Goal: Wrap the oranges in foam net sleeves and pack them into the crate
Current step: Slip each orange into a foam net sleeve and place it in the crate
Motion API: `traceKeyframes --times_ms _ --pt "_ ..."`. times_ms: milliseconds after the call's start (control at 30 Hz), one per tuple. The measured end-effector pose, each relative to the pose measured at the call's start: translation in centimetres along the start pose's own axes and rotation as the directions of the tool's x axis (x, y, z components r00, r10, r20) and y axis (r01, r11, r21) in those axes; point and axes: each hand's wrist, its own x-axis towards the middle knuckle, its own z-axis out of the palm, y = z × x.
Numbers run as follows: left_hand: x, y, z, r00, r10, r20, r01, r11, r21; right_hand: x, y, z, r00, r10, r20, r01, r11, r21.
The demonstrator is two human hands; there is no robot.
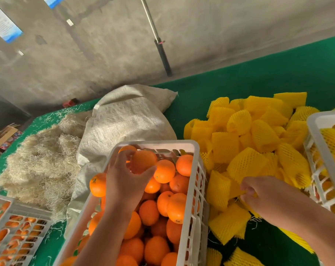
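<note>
Green tabletop [259, 81] is backed by a concrete wall. A woven sack [124, 121] and straw [41, 160] are piled left, yellow foam sleeves [247, 143] right. Oranges [162, 208] are heaped in the middle white crate [189, 217]. 1 orange [143, 160] is gripped by the left hand [124, 181]; a sleeve [230, 187] is pinched by the right hand [259, 192].

Crates, sleeves and sack spread across the table [259, 89]

The crate of oranges [189, 148] sits near centre, close to the viewer; behind and left of it lies a sack [124, 120], with a heap of straw [41, 160] further left. The pile of foam net sleeves [255, 143] lies right of that crate. A second crate [324, 150] holding wrapped fruit stands at the right edge, a third crate [18, 227] at bottom left.
</note>
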Motion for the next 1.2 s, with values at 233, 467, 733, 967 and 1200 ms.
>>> traceKeyframes --times_ms 233,467,733,967,1200 --pt "-5.5 7.1 3.2 0.599 0.255 0.759 0.801 -0.178 -0.572 0.4 0.5 0.7 1.0 0.009 -0.008 -0.009 1.0 -0.018" --pt "-6.7 8.7 5.8 0.453 0.349 0.821 0.888 -0.261 -0.379 0.6 1.1 1.2 0.999 -0.005 -0.037 0.003 0.999 -0.043" --pt "-8.8 10.5 7.1 0.76 0.145 0.634 0.564 0.337 -0.754 0.5 1.1 1.1 1.0 -0.019 -0.025 0.017 0.998 -0.063" --pt "-11.1 10.0 7.2 0.904 0.372 0.209 -0.284 0.89 -0.357 0.7 0.9 1.0 0.987 0.033 -0.154 -0.05 0.993 -0.111" --pt "-11.3 9.3 9.5 0.82 0.346 0.456 -0.317 0.938 -0.143 1.0 1.0 -0.5 0.939 0.101 -0.328 -0.123 0.991 -0.046"
